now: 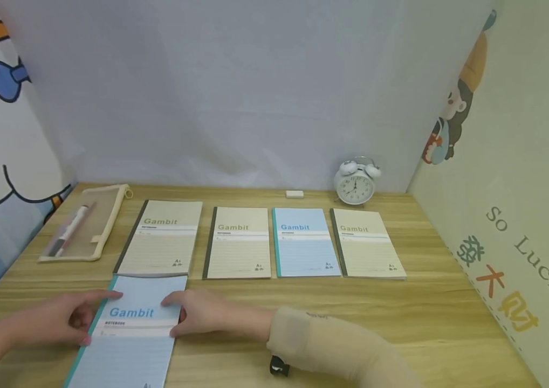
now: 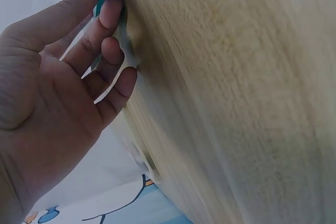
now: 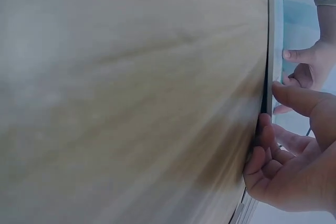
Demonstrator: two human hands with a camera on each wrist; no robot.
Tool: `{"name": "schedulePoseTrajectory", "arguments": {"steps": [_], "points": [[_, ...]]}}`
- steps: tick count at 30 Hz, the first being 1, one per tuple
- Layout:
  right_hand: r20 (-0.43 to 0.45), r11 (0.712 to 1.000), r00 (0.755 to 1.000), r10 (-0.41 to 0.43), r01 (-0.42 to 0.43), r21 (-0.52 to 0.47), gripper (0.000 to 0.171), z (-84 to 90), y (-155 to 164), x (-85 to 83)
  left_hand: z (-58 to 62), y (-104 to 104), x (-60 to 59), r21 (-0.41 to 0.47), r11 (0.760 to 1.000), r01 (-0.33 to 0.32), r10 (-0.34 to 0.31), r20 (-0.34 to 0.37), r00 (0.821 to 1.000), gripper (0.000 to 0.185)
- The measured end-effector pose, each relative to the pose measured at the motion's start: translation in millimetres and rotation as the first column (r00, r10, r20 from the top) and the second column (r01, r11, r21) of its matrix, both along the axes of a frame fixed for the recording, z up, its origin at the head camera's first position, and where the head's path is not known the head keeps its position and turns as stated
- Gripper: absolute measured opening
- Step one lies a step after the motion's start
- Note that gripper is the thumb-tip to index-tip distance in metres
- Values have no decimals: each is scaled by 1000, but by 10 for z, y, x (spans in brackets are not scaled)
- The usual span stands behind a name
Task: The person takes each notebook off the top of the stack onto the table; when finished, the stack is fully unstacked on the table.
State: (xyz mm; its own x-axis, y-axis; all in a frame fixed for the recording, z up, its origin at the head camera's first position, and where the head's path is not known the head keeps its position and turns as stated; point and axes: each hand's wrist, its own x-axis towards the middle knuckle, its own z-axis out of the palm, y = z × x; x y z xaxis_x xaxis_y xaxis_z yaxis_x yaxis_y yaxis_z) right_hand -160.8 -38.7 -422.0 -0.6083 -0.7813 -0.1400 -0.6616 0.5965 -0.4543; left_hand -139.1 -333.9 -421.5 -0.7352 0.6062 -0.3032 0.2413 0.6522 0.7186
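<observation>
The blue notebook (image 1: 126, 334) at the counter's (image 1: 400, 323) front edge is grasped by both grips: left hand (image 1: 68, 320), right hand (image 1: 201, 315), fingers curled around its sides.

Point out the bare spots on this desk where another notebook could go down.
Bare wood runs along the desk's right side, between the tan notebook by the clock and the wall. The front strip right of the sleeve is also bare. The left is crowded: the pouch, the row of four, and both hands on the near blue notebook.

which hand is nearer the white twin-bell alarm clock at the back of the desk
Right. The right hand rests on the near blue notebook's right edge, on the side of the white alarm clock; the left hand is beyond its left edge.
</observation>
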Motion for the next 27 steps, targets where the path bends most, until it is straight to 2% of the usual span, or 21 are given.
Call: {"name": "schedulePoseTrajectory", "arguments": {"steps": [8,10,12,14,17,20,22,24,27], "points": [[22,999,999,-26,25,41,53,31,-21,-46,38,21,-72,-27,999,17,-18,-51,999,74],[51,999,998,-25,23,29,53,36,-9,-63,55,31,-80,-19,1000,17,-18,-84,996,72],[91,1000,996,-20,20,1,53,45,6,-91,73,46,-100,-12,1000,11,-13,-162,987,68],[106,1000,994,-11,14,-27,54,58,29,-130,97,71,-129,-19,1000,-14,9,-245,969,65],[115,998,993,-10,17,-58,56,101,71,-203,150,108,-202,-81,995,-53,21,-357,934,64],[118,997,993,-26,34,-69,58,175,120,-284,204,153,-304,-134,989,-61,1,-409,912,65],[138,995,990,-40,52,-81,60,235,154,-344,230,188,-389,-156,985,-74,-6,-458,889,65],[145,992,988,-53,68,-102,62,291,184,-413,250,222,-475,-167,981,-96,-4,-515,857,64],[133,985,988,-76,95,-142,62,351,217,-536,290,266,-588,-180,969,-168,31,-586,809,60]]}}
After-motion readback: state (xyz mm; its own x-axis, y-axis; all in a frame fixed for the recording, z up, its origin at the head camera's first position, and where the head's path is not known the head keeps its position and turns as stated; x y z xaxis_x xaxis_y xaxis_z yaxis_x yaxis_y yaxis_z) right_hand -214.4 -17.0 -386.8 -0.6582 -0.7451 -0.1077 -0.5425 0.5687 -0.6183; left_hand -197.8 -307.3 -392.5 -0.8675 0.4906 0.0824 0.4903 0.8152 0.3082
